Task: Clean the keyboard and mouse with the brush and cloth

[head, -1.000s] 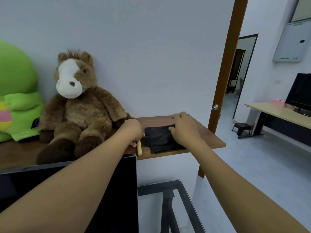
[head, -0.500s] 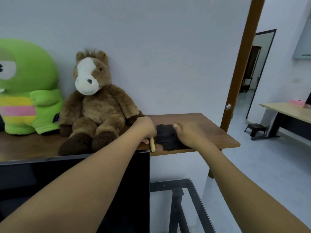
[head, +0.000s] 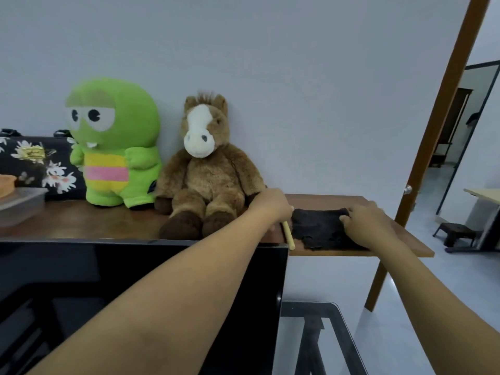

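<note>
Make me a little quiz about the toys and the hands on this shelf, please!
1. True or false: the right hand rests on the dark cloth.
2. Which toy sits nearest the left hand? A) green plush monster B) brown plush horse C) a doll
3. Fill in: the pale wooden handle sticking out below the left hand lies to the ____ of the cloth, as the camera sees it.

Key: 1 true. 2 B. 3 left.
</note>
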{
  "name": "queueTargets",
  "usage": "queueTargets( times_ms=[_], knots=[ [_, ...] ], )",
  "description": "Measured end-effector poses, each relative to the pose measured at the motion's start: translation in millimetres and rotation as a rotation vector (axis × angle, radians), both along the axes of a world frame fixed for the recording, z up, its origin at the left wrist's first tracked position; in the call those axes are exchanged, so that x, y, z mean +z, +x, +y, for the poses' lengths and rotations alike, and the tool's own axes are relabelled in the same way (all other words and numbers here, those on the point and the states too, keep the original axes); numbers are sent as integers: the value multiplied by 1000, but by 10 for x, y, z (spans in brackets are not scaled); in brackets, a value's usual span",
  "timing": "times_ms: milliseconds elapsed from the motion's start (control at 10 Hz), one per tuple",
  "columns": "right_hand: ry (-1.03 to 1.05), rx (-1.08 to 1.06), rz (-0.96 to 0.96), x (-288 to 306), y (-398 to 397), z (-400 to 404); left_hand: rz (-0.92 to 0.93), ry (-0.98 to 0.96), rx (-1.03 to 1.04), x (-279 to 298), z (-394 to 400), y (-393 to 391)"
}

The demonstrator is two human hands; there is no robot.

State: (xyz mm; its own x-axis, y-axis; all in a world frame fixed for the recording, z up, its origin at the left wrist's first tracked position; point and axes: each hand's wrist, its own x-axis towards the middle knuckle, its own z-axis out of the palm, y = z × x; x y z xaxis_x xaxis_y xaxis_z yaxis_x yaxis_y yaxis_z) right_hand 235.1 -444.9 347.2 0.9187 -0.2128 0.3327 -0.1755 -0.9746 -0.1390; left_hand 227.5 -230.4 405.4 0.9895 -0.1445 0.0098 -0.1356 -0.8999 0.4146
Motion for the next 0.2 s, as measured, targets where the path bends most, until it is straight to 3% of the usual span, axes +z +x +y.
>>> queueTargets(
  times_ms=[100, 200],
  knots=[
    [44, -14, 10, 253, -137, 232, -97, -78, -21, 138, 316, -27],
    [230, 77, 45, 574, -371, 772, -108, -161, -12, 246, 818, -100]
  ],
)
